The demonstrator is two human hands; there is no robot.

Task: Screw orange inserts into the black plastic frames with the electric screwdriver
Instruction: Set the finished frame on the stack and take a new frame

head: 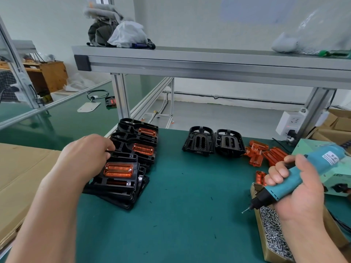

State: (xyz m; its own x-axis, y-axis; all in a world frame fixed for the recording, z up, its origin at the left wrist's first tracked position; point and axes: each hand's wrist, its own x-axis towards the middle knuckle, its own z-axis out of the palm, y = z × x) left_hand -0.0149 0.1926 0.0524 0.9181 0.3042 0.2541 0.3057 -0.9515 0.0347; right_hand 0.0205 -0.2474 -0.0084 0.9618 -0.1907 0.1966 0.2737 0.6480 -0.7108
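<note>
Black plastic frames with orange inserts lie stacked at the left of the green mat. My left hand (85,156) grips the left edge of the nearest frame (121,179), whose orange insert (118,170) faces up. Behind it lie two more fitted frames (140,147). My right hand (292,188) grips the teal electric screwdriver (296,177), bit pointing down-left with a screw at its tip (245,211), above the mat by the screw box. Two bare black frames (213,142) stand at the back centre. Loose orange inserts (266,154) lie to their right.
A long brass-coloured box of screws (273,234) sits by my right wrist. A pale green control unit (340,179) stands at the right edge. Cardboard (22,177) covers the left. An aluminium shelf (209,61) crosses overhead, a white power strip (288,123) on its right post.
</note>
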